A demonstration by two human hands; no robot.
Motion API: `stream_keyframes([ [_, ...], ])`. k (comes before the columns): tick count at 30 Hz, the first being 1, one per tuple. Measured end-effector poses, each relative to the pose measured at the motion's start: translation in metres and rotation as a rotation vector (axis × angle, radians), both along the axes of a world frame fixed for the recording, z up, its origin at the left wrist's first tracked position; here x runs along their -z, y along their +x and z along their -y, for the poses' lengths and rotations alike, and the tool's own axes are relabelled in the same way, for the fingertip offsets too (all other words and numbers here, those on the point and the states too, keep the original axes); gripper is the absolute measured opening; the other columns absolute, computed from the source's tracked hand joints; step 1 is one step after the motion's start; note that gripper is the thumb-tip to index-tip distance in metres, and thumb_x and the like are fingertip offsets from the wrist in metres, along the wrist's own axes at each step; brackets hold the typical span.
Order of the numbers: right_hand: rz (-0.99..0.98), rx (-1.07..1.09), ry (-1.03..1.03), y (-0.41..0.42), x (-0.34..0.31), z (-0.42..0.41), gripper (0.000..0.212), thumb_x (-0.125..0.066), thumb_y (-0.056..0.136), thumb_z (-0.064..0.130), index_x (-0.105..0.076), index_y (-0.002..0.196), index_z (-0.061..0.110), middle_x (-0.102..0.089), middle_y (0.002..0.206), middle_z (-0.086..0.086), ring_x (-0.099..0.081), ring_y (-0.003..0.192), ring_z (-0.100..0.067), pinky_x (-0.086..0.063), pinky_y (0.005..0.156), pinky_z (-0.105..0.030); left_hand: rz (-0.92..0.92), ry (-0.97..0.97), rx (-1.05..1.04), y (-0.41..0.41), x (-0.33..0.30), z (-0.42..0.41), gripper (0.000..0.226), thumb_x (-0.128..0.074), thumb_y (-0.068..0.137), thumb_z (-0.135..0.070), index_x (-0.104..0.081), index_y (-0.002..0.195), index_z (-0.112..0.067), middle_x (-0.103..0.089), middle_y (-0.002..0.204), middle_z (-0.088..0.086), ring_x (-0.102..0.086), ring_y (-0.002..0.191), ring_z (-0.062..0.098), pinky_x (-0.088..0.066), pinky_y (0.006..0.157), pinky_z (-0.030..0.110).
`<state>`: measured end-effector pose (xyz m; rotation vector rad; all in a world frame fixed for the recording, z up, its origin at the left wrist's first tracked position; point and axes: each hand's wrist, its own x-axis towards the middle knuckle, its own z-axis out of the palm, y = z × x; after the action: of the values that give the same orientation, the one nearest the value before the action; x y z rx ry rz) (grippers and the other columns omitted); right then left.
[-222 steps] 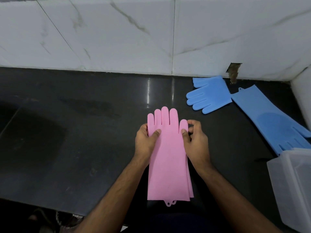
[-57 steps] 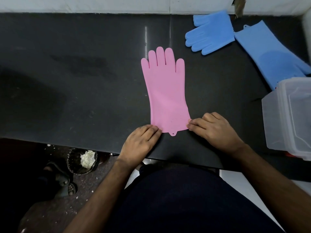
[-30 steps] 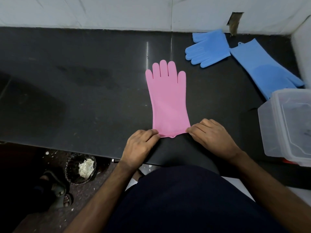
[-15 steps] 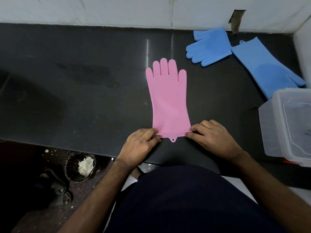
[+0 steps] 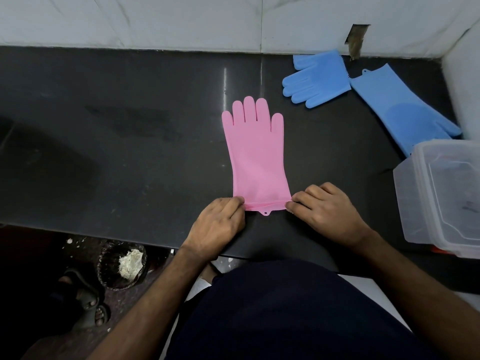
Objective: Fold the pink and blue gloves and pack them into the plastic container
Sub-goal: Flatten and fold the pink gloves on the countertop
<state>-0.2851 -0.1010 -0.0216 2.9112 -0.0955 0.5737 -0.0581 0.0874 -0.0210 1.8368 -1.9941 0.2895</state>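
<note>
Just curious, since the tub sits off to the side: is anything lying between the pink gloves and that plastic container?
Nothing visible: bare dark counter separates the pink gloves from the plastic container. The blue gloves lie farther back.

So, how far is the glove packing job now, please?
Done: the pink gloves lie stacked flat on the counter. In hand: the left hand and right hand pinch the cuff corners, a fold seemingly starting. Left: both blue gloves lie unfolded near the wall, and nothing pink or blue shows in the plastic container.
</note>
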Motion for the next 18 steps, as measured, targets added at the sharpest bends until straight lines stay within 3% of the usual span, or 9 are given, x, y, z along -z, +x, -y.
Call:
stream_keyframes([
  [7, 0.12, 0.053, -0.016, 0.011, -0.044, 0.006, 0.012, -0.065, 0.1, 0.017, -0.075, 0.104, 0.013, -0.073, 0.102, -0.003, -0.068, 0.082, -0.023, -0.05, 0.065, -0.038, -0.085, -0.068, -0.132, 0.001, -0.041, 0.014, 0.017, -0.083, 0.081, 0.001, -0.076, 0.096, 0.006, -0.075, 0.103, 0.017, -0.073, 0.08, 0.031, -0.059, 0.079, 0.037],
  [13, 0.416, 0.172, 0.077, 0.038, -0.123, 0.039, 0.014, -0.063, 0.101, 0.02, -0.075, 0.104, 0.012, -0.075, 0.108, -0.004, -0.065, 0.09, -0.026, -0.046, 0.077, -0.041, -0.133, -0.334, -0.149, 0.028, -0.13, 0.064, 0.012, -0.071, 0.092, -0.003, -0.073, 0.101, 0.004, -0.073, 0.111, 0.016, -0.071, 0.094, 0.028, -0.057, 0.086, 0.038],
  [18, 0.579, 0.179, 0.018, 0.061, -0.207, 0.064, 0.015, -0.063, 0.101, 0.015, -0.074, 0.094, 0.007, -0.075, 0.093, -0.004, -0.062, 0.078, -0.033, -0.047, 0.072, -0.044, -0.205, -0.432, -0.164, 0.05, -0.215, 0.103, 0.009, -0.074, 0.091, 0.001, -0.074, 0.1, 0.002, -0.075, 0.106, 0.011, -0.065, 0.094, 0.012, -0.052, 0.087, 0.022],
])
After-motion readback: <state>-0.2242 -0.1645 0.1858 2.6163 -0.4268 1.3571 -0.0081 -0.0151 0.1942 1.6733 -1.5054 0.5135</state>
